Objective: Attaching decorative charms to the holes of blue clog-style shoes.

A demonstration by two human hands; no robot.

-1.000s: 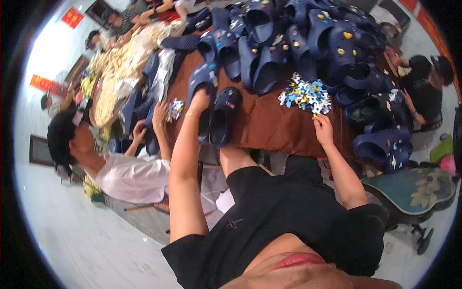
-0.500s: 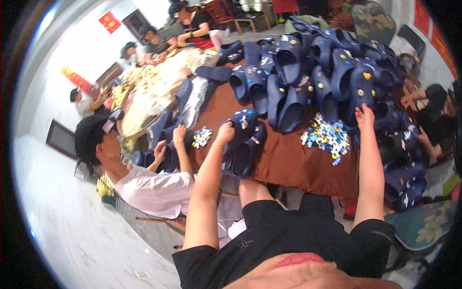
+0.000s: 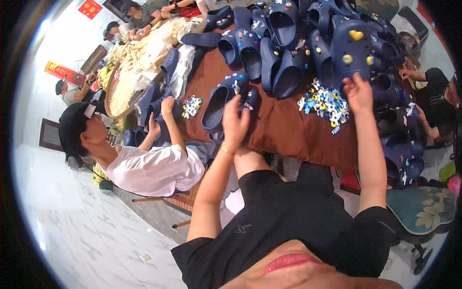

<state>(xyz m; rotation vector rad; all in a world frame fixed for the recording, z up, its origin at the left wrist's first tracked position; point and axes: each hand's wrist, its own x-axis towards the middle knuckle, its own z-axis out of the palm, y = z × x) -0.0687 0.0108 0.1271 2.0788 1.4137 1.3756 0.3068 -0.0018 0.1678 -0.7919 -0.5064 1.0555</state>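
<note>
The pair of dark navy foam clogs (image 3: 226, 103) with small coloured charms on their uppers lies on the brown cloth-covered worktop (image 3: 284, 130), right under the left hand (image 3: 234, 124), which now rests on the nearer clog with its fingers curled loosely over the heel end; half a second ago it gripped the pair further out, so the clogs look to have been drawn nearer and set down, which I take to mean this pair is being steadied for fitting charms. The right hand (image 3: 358, 91) has moved off the scattered heap of white, blue and yellow plastic charms (image 3: 325, 103) where it lay a second ago, and now reaches past it, fingers half spread, to the toe of a big navy clog with yellow round and heart-shaped studs (image 3: 351, 48); whether it pinches a charm I cannot tell. Beyond both hands the heaped pile of navy clogs (image 3: 284, 29) fills the far side of the worktop. To the left of the left hand a person in a white shirt (image 3: 154, 168) bends over a smaller cluster of charms (image 3: 191, 106), and past them sits a round tray of pale strips (image 3: 134, 67)
</note>
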